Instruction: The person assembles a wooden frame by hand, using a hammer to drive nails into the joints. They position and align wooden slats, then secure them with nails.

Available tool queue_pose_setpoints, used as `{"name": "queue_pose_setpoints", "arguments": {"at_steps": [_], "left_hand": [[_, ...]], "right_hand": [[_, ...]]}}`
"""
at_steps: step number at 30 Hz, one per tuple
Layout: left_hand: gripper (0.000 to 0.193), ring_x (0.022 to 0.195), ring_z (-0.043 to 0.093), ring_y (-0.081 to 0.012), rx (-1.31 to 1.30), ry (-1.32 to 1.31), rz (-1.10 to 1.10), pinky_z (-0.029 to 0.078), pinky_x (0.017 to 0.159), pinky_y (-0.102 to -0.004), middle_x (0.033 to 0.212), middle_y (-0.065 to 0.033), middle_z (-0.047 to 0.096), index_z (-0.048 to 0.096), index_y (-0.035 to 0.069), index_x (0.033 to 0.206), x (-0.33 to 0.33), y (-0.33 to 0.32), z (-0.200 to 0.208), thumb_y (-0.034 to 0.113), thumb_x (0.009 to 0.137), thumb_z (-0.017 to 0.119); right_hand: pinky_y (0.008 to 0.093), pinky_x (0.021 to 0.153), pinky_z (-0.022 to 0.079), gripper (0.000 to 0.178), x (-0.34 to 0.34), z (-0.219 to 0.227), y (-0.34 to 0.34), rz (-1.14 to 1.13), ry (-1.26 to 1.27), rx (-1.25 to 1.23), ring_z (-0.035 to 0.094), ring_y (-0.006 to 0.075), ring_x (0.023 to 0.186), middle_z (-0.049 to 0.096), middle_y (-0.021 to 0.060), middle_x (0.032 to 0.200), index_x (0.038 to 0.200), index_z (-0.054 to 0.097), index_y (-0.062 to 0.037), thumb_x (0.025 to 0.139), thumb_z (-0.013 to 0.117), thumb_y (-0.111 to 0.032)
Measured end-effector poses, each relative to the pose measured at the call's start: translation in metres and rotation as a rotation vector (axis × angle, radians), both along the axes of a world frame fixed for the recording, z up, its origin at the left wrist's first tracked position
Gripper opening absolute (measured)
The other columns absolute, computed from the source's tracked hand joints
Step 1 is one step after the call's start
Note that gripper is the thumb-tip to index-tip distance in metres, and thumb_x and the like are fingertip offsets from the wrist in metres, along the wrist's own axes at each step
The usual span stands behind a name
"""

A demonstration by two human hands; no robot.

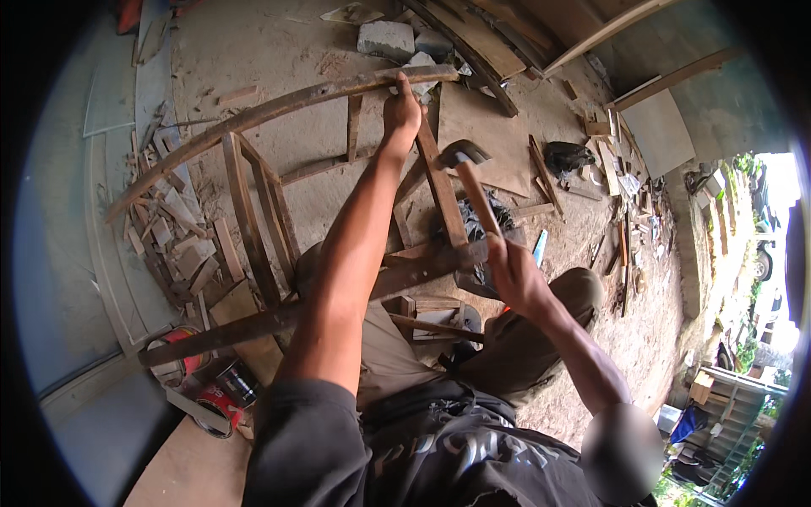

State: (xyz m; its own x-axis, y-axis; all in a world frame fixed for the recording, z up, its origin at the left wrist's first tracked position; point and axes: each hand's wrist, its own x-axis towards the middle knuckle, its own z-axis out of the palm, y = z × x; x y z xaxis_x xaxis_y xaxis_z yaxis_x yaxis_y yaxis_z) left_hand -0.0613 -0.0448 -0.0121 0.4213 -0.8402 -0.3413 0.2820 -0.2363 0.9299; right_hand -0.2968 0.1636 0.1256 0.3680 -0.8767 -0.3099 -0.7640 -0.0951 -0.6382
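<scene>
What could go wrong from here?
The hammer in the right grip could glance off and hit the left grip, which is close to the hammer's head in this view. The wooden frame, with only the left grip on it, might shift if struck. Loose wood scraps on the floor could make footing unsteady.

We see wood offcuts [182, 232] heaped on the floor [279, 51] at the left, and below them a red can [221, 402] beside a dark can [237, 382]. Near the top, we find a grey concrete block [386, 40] close to some long boards. A brown sheet [507, 135] lies flat, with a crumpled black bundle [568, 157] to its right. Outdoors at far right, we make out greenery [748, 162] and a vehicle wheel [763, 265].
</scene>
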Motion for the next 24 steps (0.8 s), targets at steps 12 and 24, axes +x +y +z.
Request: {"name": "queue_pose_setpoints", "arguments": {"at_steps": [12, 24], "left_hand": [[0.085, 0.077, 0.063, -0.0222, 0.101, 0.148, -0.012, 0.052, 0.068, -0.0398, 0.093, -0.0124, 0.061, 0.045, 0.001, 0.126, 0.015, 0.006, 0.030, 0.072, 0.090, 0.014], [0.060, 0.095, 0.061, -0.0187, 0.055, -0.654, -0.286, 0.047, 0.083, -0.0350, 0.102, -0.0097, 0.064, 0.058, 0.005, 0.111, 0.054, 0.241, 0.110, 0.059, 0.094, 0.041]], "right_hand": [[0.0502, 0.059, 0.042, 0.040, 0.012, 0.017, -0.028, -0.098, -0.096, -0.047, 0.056, 0.0484, 0.068, 0.054, 0.0292, 0.062, 0.088, 0.051, 0.0063, 0.100, 0.041, -0.031], [0.0457, 0.055, 0.044, 0.043, -0.021, -0.018, -0.068, -0.161, -0.204, -0.227, 0.060, 0.0398, 0.058, 0.055, 0.0245, 0.059, 0.082, 0.055, 0.0071, 0.093, 0.057, -0.034]]}}
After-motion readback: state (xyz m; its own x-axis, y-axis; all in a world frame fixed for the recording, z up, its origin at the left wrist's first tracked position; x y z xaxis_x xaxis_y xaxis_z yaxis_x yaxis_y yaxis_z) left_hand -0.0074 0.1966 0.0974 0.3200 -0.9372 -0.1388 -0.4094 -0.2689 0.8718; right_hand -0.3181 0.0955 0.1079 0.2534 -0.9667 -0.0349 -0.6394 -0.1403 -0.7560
